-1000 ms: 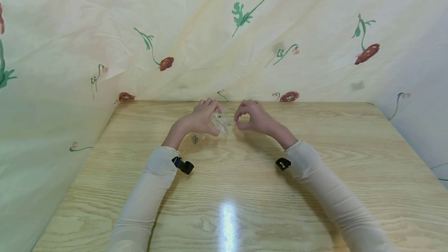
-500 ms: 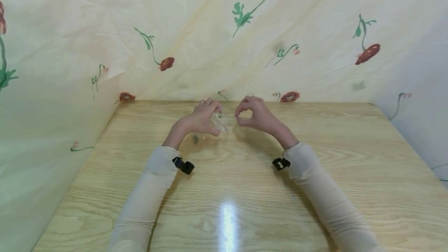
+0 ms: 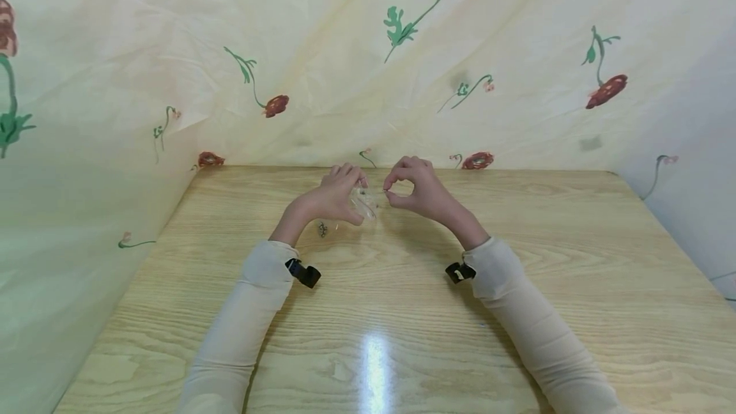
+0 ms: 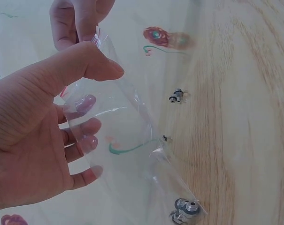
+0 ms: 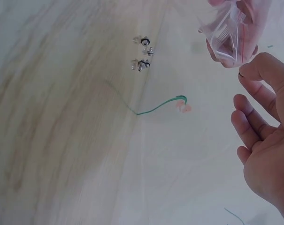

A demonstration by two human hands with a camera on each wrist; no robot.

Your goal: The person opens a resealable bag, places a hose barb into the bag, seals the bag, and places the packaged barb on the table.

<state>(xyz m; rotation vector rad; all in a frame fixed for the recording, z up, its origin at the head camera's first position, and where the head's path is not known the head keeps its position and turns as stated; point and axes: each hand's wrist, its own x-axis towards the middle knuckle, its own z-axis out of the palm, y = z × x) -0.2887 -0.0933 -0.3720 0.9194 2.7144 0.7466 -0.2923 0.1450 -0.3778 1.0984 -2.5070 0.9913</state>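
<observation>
My left hand (image 3: 335,198) holds a clear zip bag (image 4: 120,112) with a red line along its mouth. The thumb lies across the near side, and the other fingertips show through the plastic. Opposite it, my right hand (image 3: 422,191) pinches a tiny dark part (image 5: 241,74) between thumb and index finger, near the bag's mouth. Too little of this part shows to tell its kind. A cluster of small metal fittings with black rings (image 4: 186,208) appears by the bag's lower corner; whether it lies inside or behind, I cannot tell. Another metal fitting (image 4: 177,96) lies on the table.
Several metal fittings (image 5: 141,64) lie on the wood-grain table (image 3: 368,286), one small pile (image 3: 322,229) beside the left wrist. A floral cloth (image 3: 322,56) hangs behind the table and along its left side. A tiny speck (image 3: 482,324) lies near the right forearm.
My right hand has moved slightly away toward the back of the table, then a little left toward the bag, still pinching the tiny part. The left hand stays nearly still with the bag.
</observation>
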